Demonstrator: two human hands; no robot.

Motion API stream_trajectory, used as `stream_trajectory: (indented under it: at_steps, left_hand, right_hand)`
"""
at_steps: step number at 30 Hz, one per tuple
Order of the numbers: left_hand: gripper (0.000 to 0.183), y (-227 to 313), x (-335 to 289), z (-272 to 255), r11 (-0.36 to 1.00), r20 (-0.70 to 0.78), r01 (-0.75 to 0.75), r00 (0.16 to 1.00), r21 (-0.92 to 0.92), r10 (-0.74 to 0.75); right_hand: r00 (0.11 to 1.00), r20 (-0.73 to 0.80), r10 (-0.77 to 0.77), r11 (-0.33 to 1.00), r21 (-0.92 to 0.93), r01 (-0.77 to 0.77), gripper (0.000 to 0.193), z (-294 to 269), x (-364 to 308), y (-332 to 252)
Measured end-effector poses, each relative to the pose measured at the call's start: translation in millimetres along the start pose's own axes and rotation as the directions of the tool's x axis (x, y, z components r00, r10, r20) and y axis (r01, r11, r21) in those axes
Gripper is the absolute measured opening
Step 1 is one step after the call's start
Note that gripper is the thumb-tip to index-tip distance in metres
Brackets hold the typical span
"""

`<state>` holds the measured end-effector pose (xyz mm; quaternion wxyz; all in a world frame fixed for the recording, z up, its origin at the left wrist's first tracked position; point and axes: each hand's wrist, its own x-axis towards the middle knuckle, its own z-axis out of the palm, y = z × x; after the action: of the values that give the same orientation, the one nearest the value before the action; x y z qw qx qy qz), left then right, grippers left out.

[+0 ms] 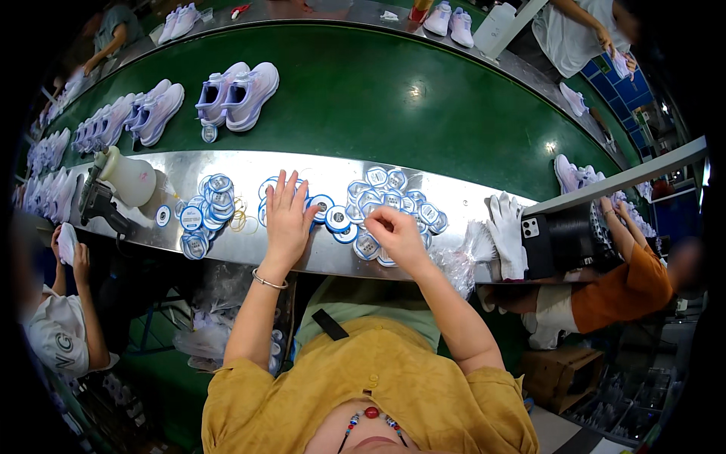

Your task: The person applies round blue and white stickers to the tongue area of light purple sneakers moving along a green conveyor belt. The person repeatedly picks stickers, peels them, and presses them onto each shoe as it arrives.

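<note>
My left hand (pixel 286 221) lies flat with fingers apart on a group of round blue-and-white tags (pixel 323 203), partly covering them. Over the near edge of a larger heap of the same tags (pixel 376 178) is my right hand (pixel 398 236), its fingers curled together. What those fingers pinch, if anything, is hidden. Further left on the metal ledge (pixel 302 163) sits another pile of round tags (pixel 218 198), with thin yellow loops (pixel 240 219) beside it. One tag (pixel 162 216) lies by itself left of that pile.
A green conveyor belt (pixel 340 91) carries pale sneakers (pixel 252 98), one pair with a tag hanging. A spray gun with a white cup (pixel 130 180) stands left; white gloves (pixel 505 234), plastic strands (pixel 473 250) and a phone (pixel 537 246) lie right. Co-workers sit both sides.
</note>
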<state>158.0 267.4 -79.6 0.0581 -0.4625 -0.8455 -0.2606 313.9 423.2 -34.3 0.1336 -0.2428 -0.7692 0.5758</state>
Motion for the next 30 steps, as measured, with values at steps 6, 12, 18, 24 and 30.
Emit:
stream_trajectory:
  at_steps: [6,12,18,24,30]
  left_hand:
    - [0.020,-3,17,6,0.977,0.020,0.059,0.998,-0.203,-0.056]
    - [0.013,-4,29,-5,0.883,0.129,0.324,0.946,-0.339,-0.298]
    - [0.016,-26,22,0,0.700,0.281,0.506,0.862,-0.504,-0.421]
    - [0.014,-9,16,-10,0.689,0.091,0.382,0.903,-0.615,-0.419]
    - [0.010,24,10,-26,0.486,0.120,0.328,0.904,-0.810,-0.410]
  right_hand:
    - [1.000,0.004,0.027,0.999,0.032,-0.027,0.012,-1,-2,-6]
    - [0.998,0.025,0.057,0.996,0.067,-0.058,0.010,-5,-1,-2]
    - [0.997,0.054,0.052,0.998,0.022,-0.053,0.011,4,1,-1]
    - [0.999,0.022,0.028,1.000,-0.006,-0.027,0.014,24,11,-8]
    - [0.989,-0.086,-0.120,0.990,-0.085,0.113,0.015,37,20,-36]
